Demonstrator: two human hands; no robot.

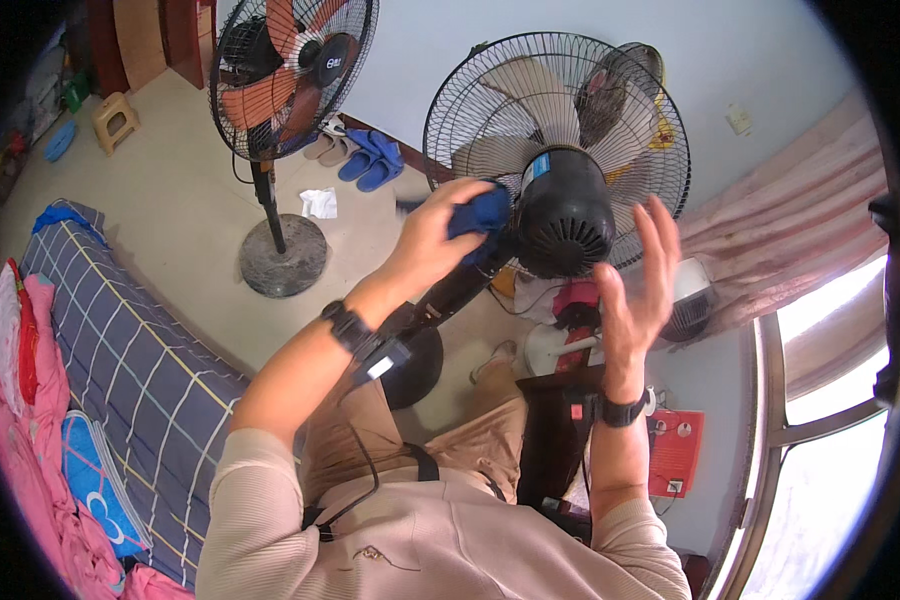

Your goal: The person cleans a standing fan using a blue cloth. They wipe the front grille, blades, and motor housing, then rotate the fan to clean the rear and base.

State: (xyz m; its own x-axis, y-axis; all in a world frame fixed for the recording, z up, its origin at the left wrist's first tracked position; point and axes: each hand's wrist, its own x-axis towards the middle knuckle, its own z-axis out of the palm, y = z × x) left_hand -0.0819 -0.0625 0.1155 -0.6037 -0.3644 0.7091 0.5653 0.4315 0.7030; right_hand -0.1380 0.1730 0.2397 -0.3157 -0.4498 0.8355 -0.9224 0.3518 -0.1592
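In front of me stands a pedestal fan with a black wire cage (450, 97), pale blades and a black motor housing (570, 214) turned towards me. My left hand (446, 225) grips a bunched dark blue cloth (481, 211) at the left side of the housing, above the fan's pole (457, 292). Whether the cloth presses on the housing or the cage is hard to tell. To the right of the housing, my right hand (641, 289) is raised with fingers apart, holding nothing.
A second pedestal fan with orange blades (259, 97) stands at the left on a round base (283, 255). Blue clogs (371, 161) and a white paper (319, 202) lie on the floor. A checked bed (142, 337) is at my left, a dark cabinet (555, 442) and curtain (787, 217) at my right.
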